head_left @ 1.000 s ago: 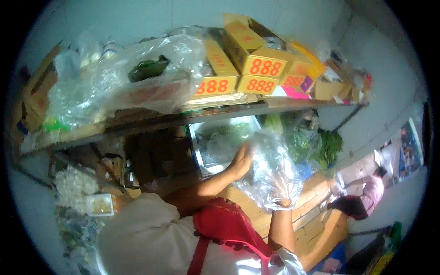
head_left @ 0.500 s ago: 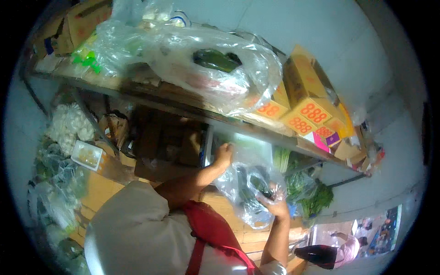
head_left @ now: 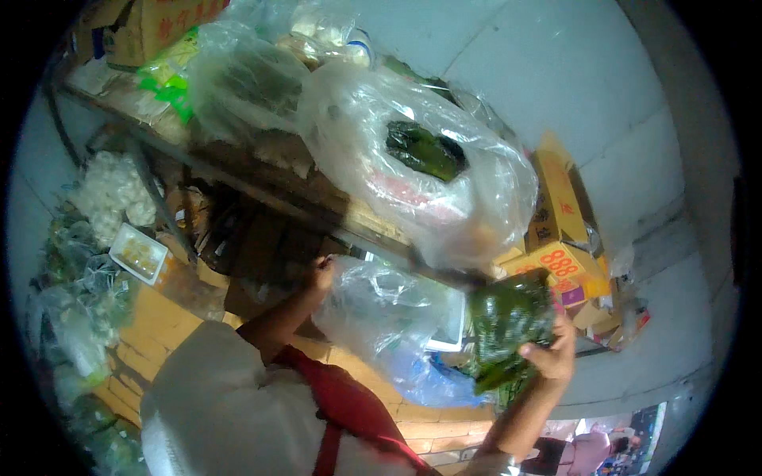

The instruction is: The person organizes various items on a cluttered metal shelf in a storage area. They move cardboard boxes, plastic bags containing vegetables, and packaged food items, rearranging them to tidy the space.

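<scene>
My right hand (head_left: 553,355) grips a bundle of glossy dark green leaves (head_left: 512,313), thumb on the near side, and holds it up at the right beside the shelf. Whether the leaves are wrapped cannot be told. At the left, my left hand (head_left: 321,275) pinches the edge of a thin clear plastic bag (head_left: 381,313), which hangs crumpled between my arms. On the shelf ahead, a similar dark green bundle (head_left: 425,151) lies on a large clear plastic bag (head_left: 349,119) with pale and pinkish contents.
The shelf edge (head_left: 262,194) runs across in front of me. Yellow cartons (head_left: 563,206) stand at its right end. Below are a white foam tray (head_left: 139,254), a bag of white bulbs (head_left: 117,198) and a blue plastic bag (head_left: 436,381). A person (head_left: 587,454) is at the lower right.
My right hand has drawn the dark green bundle out of the clear bag and moved right and up. My left hand has moved left with the bag's edge. The view has turned.
</scene>
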Tool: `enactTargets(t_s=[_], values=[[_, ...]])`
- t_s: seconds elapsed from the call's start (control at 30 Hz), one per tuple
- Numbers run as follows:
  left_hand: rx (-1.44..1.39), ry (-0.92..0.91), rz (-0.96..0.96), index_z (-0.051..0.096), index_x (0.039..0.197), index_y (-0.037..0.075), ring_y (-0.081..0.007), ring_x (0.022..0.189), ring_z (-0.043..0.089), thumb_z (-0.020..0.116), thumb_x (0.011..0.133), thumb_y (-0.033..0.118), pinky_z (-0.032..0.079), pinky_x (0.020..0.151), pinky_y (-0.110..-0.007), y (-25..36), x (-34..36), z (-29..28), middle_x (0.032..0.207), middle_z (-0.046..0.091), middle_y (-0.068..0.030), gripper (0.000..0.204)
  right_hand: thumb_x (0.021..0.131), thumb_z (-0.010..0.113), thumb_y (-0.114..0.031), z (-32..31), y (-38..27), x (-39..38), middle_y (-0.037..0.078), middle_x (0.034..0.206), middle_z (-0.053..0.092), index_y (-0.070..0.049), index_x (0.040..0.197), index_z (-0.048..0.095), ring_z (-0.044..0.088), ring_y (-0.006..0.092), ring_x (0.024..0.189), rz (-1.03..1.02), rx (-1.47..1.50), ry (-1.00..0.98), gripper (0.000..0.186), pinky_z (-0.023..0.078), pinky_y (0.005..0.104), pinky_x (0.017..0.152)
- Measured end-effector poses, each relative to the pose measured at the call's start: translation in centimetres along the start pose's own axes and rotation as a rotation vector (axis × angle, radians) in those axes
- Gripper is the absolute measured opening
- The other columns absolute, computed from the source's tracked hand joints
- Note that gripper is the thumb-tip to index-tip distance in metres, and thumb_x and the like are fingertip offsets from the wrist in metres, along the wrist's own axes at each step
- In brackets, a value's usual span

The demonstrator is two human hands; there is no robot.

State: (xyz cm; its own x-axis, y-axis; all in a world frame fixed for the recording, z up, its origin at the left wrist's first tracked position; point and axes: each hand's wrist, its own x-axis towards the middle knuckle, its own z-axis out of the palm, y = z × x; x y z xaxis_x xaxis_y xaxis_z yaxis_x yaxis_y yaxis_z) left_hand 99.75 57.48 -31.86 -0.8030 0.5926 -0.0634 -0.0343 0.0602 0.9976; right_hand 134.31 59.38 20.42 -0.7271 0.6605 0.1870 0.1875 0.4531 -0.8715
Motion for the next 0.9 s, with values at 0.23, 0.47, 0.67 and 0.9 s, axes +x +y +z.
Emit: enactTargets(t_s=[0.23, 0.47, 0.67, 0.9], values=[[-0.012, -0.054, -0.056, 0.068, 0.099, 0.004, -0.0169, 0.077, 0.061, 0.064, 0.092, 0.023, 0.05, 0.068, -0.037, -2.2, 1.8, -4.2, 0.083, 0.066, -0.0079, 0.02, 0.073, 0.08, -0.002, 5.2, -8.2, 15.4, 0.001, 0.102, 0.069, 0.002, 0.111, 0.067, 0.061, 0.0119, 0.096, -0.057, -0.243, -0.408, 0.041, 0.049, 0.0294, 0.088], [-0.011, -0.154, -0.09, 0.067, 0.101, 0.005, -0.017, 0.076, 0.061, 0.066, 0.091, 0.022, 0.051, 0.067, -0.037, -2.1, 2.5, -6.9, 0.084, 0.067, -0.0065, 0.02, 0.08, 0.075, -0.002, 6.4, -8.4, 29.7, 0.005, 0.1, 0.073, -0.002, 0.113, 0.067, 0.068, 0.0168, 0.091, 0.073, -0.601, -0.359, 0.034, 0.053, 0.0349, 0.084], [-0.017, -0.193, -0.112, 0.066, 0.103, 0.006, -0.017, 0.076, 0.061, 0.067, 0.09, 0.021, 0.051, 0.067, -0.037, -1.7, 2.3, -8.9, 0.086, 0.067, -0.0053, 0.02, 0.085, 0.074, -0.027, 11.4, -2.2, 29.6, 0.027, 0.119, 0.066, -0.006, 0.131, 0.06, 0.065, 0.0445, 0.106, -0.343, -1.179, -0.221, 0.053, 0.051, 0.0506, 0.094], [0.034, -0.177, 0.013, 0.064, 0.103, 0.007, -0.0169, 0.076, 0.061, 0.069, 0.088, 0.02, 0.051, 0.066, -0.037, 4.8, 1.0, -12.1, 0.087, 0.066, -0.004, 0.02, 0.083, 0.077, -0.035, 8.3, -3.5, 21.1, 0.024, 0.128, 0.063, -0.006, 0.136, 0.059, 0.062, 0.0437, 0.114, -0.409, -1.325, 0.0, 0.063, 0.05, 0.0496, 0.098]])
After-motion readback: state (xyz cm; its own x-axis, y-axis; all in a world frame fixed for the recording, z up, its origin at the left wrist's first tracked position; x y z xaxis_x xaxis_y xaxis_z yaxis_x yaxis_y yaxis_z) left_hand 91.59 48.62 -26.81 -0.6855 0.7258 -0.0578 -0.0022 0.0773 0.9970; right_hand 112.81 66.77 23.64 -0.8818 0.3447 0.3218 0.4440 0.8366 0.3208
